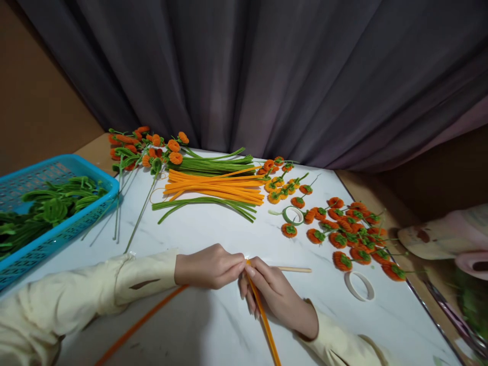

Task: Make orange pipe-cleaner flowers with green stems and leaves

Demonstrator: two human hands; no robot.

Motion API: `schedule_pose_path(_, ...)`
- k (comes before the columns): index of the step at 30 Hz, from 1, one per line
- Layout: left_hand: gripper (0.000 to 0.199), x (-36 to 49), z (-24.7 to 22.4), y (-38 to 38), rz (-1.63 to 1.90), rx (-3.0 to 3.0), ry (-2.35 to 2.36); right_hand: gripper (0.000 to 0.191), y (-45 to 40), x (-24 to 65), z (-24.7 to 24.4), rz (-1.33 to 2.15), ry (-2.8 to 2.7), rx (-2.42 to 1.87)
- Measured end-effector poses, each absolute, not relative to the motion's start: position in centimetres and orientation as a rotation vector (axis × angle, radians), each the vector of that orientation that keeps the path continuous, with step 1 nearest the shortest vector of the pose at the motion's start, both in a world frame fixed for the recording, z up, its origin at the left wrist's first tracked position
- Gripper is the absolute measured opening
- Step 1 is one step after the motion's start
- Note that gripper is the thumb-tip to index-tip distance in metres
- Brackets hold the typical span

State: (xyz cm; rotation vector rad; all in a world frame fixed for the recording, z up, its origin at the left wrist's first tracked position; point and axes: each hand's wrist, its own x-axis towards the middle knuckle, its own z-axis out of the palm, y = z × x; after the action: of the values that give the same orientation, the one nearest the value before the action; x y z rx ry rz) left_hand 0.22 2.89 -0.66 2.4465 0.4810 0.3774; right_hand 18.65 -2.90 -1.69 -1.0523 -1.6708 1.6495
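Observation:
My left hand (pixel 211 267) and my right hand (pixel 278 295) meet above the front of the table, both with closed fingertips. Orange pipe cleaner (pixel 261 310) strands run down from between the right thumb and fingers toward the front edge of the view. The left fingers pinch at the upper end of the orange material. Another orange length (pixel 141 325) comes out below the left hand and trails to the lower left; where it joins is hidden. A thin wooden stick (pixel 295 269) shows behind the right hand; I cannot tell whether it is held.
At left stands a blue basket (pixel 114 188) of green pieces. Orange pipe cleaners (pixel 213 185) and green ones (pixel 213 165) lie in bundles at the back. Stemmed orange flowers (pixel 173 147) are beside them. Several orange pumpkin shapes (pixel 339 239), green tape (pixel 293 215) and white tape (pixel 359 286) lie right.

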Motion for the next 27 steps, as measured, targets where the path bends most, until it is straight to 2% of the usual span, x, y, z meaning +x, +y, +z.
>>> schedule_pose_path(4,0.022,0.16,-0.68,2.81,0.383,2.455,0.459,0.037,-2.86,18.62,-1.09,1.591,-1.747,-1.085)
schedule_pose_path(8,0.021,0.21,-0.78,2.86,0.399,2.440,0.447,0.036,-2.80,18.70,-0.75,1.392,-1.909,-1.139)
schedule_pose_path(17,0.020,0.24,-0.96,2.82,0.444,2.477,0.428,0.023,-2.94,19.09,-1.31,0.976,-2.237,-1.159)
schedule_pose_path(27,0.022,0.47,-0.45,2.72,0.400,2.565,0.443,0.020,-3.26,18.62,-1.27,0.120,-2.552,-0.972)
